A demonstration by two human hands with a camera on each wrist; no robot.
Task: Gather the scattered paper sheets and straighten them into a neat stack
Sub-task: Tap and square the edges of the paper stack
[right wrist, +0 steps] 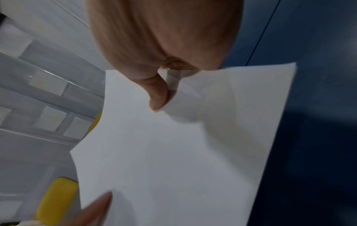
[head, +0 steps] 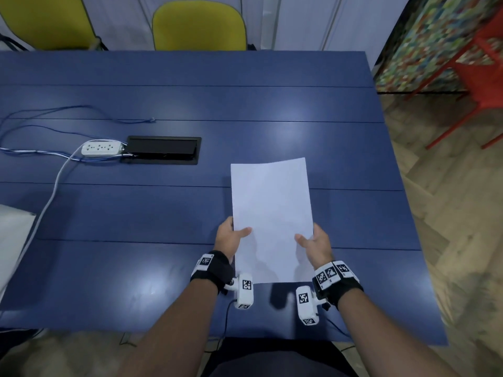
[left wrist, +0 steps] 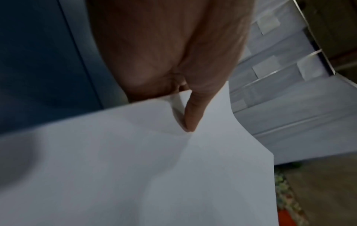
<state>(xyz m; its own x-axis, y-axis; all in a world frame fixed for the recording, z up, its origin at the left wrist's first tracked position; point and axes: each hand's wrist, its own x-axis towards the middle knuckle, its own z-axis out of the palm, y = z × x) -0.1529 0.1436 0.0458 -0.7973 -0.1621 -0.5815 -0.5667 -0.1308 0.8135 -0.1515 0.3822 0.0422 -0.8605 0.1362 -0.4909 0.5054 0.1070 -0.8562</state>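
Fingers of both hands hidden behind the paper (head: 270, 213); only thumbs show on its face. Sheet count unreadable, edges look like one slab. Left hand (head: 230, 236) pinches the left edge, right hand (head: 315, 244) pinches the right edge, hands apart. Paper held above the near right part of the table (head: 190, 77). White object (head: 12, 235) at left is cut off by the frame. One power strip (head: 102, 148), one black hatch (head: 163, 149), two yellow chairs (head: 198, 25).

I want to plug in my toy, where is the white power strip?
In the head view, the white power strip lies on the blue table, far left, touching the black cable box.
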